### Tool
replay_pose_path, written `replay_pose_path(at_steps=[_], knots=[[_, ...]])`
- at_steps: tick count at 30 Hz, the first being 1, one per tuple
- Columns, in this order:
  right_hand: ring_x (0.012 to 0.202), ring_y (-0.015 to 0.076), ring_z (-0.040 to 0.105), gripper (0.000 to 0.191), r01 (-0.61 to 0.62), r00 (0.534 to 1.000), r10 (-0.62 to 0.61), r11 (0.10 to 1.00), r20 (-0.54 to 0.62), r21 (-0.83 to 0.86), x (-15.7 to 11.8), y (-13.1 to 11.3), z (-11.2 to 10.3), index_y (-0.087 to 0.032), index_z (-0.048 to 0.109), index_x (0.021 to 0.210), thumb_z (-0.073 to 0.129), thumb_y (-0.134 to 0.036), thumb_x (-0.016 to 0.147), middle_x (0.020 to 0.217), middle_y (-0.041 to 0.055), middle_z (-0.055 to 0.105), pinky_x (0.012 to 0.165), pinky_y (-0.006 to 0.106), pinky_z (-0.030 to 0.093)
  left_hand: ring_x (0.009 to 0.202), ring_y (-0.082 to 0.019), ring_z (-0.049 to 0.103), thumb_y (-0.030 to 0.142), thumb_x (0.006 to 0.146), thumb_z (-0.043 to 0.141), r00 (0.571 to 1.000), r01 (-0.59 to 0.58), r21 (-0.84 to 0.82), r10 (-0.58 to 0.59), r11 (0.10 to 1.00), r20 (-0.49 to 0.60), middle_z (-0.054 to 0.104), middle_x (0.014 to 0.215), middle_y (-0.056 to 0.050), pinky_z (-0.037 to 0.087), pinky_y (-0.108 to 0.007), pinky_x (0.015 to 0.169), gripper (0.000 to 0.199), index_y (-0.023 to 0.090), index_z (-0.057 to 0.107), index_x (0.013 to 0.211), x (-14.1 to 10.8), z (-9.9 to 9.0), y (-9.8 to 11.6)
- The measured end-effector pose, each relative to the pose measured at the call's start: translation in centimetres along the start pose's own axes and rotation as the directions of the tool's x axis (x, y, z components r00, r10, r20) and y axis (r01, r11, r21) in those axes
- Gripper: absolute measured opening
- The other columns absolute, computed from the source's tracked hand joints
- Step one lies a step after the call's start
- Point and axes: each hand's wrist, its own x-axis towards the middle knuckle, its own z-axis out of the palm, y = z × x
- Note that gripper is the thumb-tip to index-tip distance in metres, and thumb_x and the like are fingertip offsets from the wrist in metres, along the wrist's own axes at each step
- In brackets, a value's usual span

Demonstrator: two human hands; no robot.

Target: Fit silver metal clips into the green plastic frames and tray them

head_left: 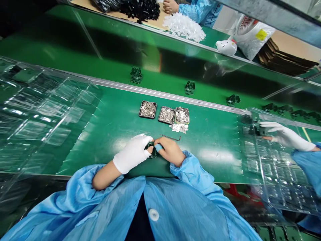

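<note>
My left hand (132, 154), in a white glove with bare fingertips, is closed on a small dark green and black assembly (153, 153) near the table's front edge. My right hand (172, 150), bare with a blue wrap on one digit, pinches at the same piece from the other side. The fingers cover most of it, so its details are hidden. Just beyond the right hand lies a thin L-shaped hex key (172, 137). Farther back stand three small square trays of metal parts: a left one (147, 109), a middle one (166, 114) and a right one (182, 115).
Loose metal pieces (179, 128) lie before the right tray. Similar assemblies (136, 75) sit along the green strip behind a metal rail (160, 95). Clear blister trays (50, 110) flank both sides. At right, a co-worker's gloved hand (288, 135) holds a dark assembly over a tray.
</note>
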Motion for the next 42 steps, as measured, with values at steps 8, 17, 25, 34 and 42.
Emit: replay_pose_path(at_steps=[8,17,25,34,42], knots=[[0.092,0.0183,0.061,0.018,0.028,0.999,-0.026,0.998,0.038,-0.057,-0.1,-0.3,0.4,-0.019,0.054,0.096,0.047,-0.008,0.083,0.096,0.0066,0.065,0.083,0.03,0.048,0.071,-0.025,0.059,0.018,0.08,0.047,0.997,-0.044,0.328,0.064,0.944,-0.048,0.06,0.066,-0.006,0.047,-0.04,0.083,0.014,0.02,0.057,0.071,0.1,-0.2,0.9],[0.089,0.0182,0.06,0.023,-0.074,0.997,0.076,0.996,0.027,-0.048,-0.1,-0.8,0.5,-0.022,0.053,0.093,0.047,-0.006,0.077,0.093,0.0044,0.063,0.081,0.029,0.047,0.073,-0.026,0.061,0.021,0.08,0.046,0.994,-0.034,0.216,0.055,0.976,-0.092,0.061,0.066,-0.005,0.049,-0.045,0.084,0.015,0.021,0.058,0.071,0.4,0.5,0.1],[0.065,0.0152,0.057,0.017,-0.316,0.945,0.323,0.942,-0.056,0.108,0.2,1.3,0.0,-0.021,0.056,0.09,0.047,-0.01,0.08,0.07,-0.0019,0.059,0.064,0.025,0.044,0.118,-0.027,0.052,0.05,0.084,0.052,0.968,-0.041,-0.207,-0.013,0.977,-0.251,0.054,0.125,-0.014,0.043,-0.042,0.101,0.055,0.014,0.044,0.125,-0.2,0.5,-2.3],[0.093,0.0243,0.051,0.018,-0.309,0.951,0.291,0.914,-0.106,-0.261,0.5,3.0,-0.5,-0.019,0.06,0.088,0.048,-0.008,0.08,0.094,0.0096,0.059,0.084,0.037,0.042,0.118,-0.028,0.051,0.033,0.08,0.055,0.954,0.027,-0.257,-0.101,0.966,-0.282,0.052,0.123,-0.014,0.041,-0.046,0.103,0.05,0.014,0.04,0.123,-1.3,3.8,-3.7],[0.085,0.0168,0.057,0.025,-0.23,0.971,0.228,0.973,0.065,0.018,0.4,3.0,-1.0,-0.02,0.058,0.095,0.044,-0.005,0.08,0.092,0.0033,0.06,0.079,0.028,0.044,0.115,-0.029,0.054,0.039,0.079,0.056,0.984,-0.004,-0.198,-0.032,0.98,-0.176,0.057,0.121,-0.013,0.044,-0.045,0.099,0.05,0.017,0.044,0.122,-1.2,3.5,-5.1]])
